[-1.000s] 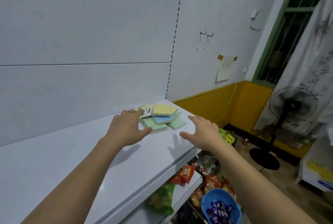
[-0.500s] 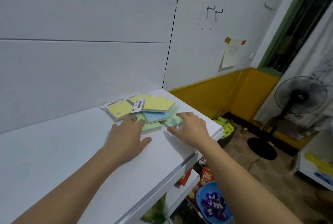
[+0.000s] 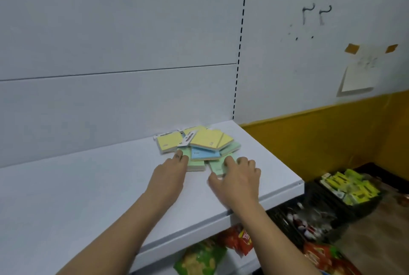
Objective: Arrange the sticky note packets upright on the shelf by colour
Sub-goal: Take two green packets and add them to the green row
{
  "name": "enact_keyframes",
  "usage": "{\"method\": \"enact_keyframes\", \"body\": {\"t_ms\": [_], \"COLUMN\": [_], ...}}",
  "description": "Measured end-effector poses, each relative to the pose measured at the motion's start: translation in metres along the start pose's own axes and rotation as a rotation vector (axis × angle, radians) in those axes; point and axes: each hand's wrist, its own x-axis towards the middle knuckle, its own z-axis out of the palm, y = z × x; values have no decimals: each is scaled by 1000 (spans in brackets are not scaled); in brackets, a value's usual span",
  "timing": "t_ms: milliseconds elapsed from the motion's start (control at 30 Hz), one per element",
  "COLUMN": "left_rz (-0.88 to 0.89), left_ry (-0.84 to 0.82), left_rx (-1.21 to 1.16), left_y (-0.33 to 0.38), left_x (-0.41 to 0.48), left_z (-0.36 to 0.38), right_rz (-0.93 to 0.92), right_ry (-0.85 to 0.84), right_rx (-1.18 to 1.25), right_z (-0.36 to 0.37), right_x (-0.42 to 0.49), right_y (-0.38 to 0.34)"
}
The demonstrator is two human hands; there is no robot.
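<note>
The sticky note packets (image 3: pixel 199 146) lie heaped just beyond both hands, left hand (image 3: pixel 170 175) fingers together on a green one, right hand (image 3: pixel 236 177) loosely spread over another (light, stiff, probably slippery-wrapped; pinch by edges).

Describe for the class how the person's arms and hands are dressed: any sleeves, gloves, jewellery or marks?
Both forearms are bare, with no sleeve in view. The left hand and right hand wear no gloves, and no watch, bracelet or ring shows. A small dark mark sits on a left fingertip near the nail; the picture is too blurred to tell what it is.
</note>
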Motion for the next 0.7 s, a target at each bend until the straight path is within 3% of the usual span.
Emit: {"method": "enact_keyframes", "body": {"t_ms": [167, 300, 500, 700], "left_rz": [-65, -281, -496, -550], "left_ry": [51, 28, -103, -52], "left_rx": [-113, -287, -363, -406], "left_y": [4, 19, 27, 27], "left_x": [-10, -12, 10, 18], "left_z": [-7, -21, -26, -23], "right_rz": [-38, -67, -61, -16], "right_ry": [-114, -205, -170, -223], "right_rx": [30, 17, -7, 39], "right_z": [-14, -24, -25, -27], "right_x": [-4, -3, -5, 6], "right_y": [4, 12, 15, 15]}}
